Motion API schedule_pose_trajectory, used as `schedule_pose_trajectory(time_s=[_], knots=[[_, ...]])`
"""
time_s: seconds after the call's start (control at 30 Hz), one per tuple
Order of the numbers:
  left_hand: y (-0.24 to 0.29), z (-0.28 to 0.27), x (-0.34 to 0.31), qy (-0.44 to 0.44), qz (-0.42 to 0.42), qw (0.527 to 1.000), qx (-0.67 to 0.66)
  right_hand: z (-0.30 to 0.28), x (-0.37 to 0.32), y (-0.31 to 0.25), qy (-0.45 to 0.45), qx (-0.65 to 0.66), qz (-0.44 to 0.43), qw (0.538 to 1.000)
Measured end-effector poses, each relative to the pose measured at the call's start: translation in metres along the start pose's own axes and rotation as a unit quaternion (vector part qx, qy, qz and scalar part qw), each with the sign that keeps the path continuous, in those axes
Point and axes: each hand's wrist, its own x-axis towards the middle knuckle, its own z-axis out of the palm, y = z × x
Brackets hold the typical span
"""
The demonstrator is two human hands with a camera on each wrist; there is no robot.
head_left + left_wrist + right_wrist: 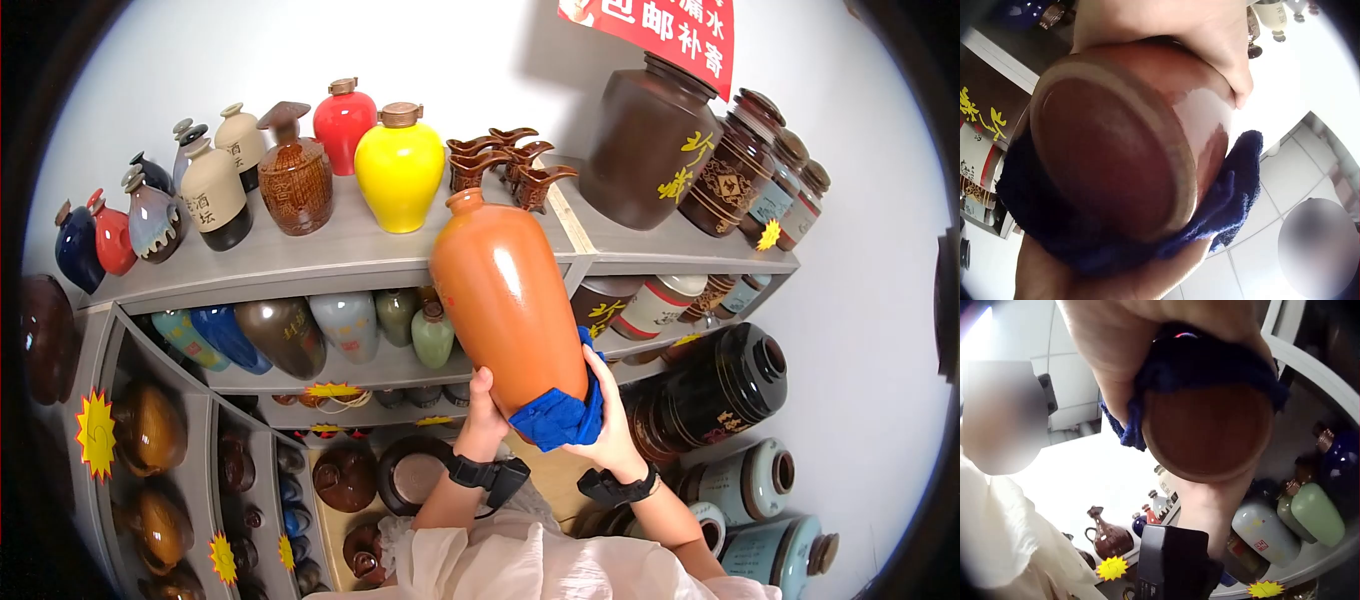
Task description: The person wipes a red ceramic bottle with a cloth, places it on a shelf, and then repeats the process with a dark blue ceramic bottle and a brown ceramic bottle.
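An orange-brown ceramic bottle is held up tilted in front of the shelves, its small neck pointing away. My left hand grips its lower left side, the thumb lying along the wall. On the other side my right hand holds a blue cloth wrapped round the lower end. In the left wrist view the round unglazed base faces the camera, with the cloth beneath it. The right wrist view shows my right hand's fingers curved over the cloth; part of them is hidden by the bottle.
A grey shelf unit stands close ahead, its top bearing a yellow jar, a red jar, brown spouted cups and a large dark jar. More jars fill the lower shelves. Black and pale-blue jars stand at the right.
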Motion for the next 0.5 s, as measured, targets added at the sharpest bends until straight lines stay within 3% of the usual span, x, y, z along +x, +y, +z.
schedule_pose_trajectory(time_s=[0.1, 0.2, 0.3, 0.5], knots=[[0.004, 0.008, -0.003, 0.014, -0.010, 1.000, 0.000, 0.006, -0.001, 0.006, 0.019, 0.128, 0.021, 0.991], [0.005, 0.010, -0.006, 0.030, -0.006, 1.000, 0.007, 0.014, 0.000, -0.007, 0.043, 0.346, 0.125, 0.929], [0.005, 0.006, -0.006, 0.040, -0.006, 0.999, 0.005, 0.017, 0.000, -0.008, 0.048, 0.386, 0.134, 0.912], [0.018, 0.006, -0.005, 0.051, -0.060, 0.995, 0.067, 0.028, -0.001, -0.016, 0.074, 0.334, 0.085, 0.936]])
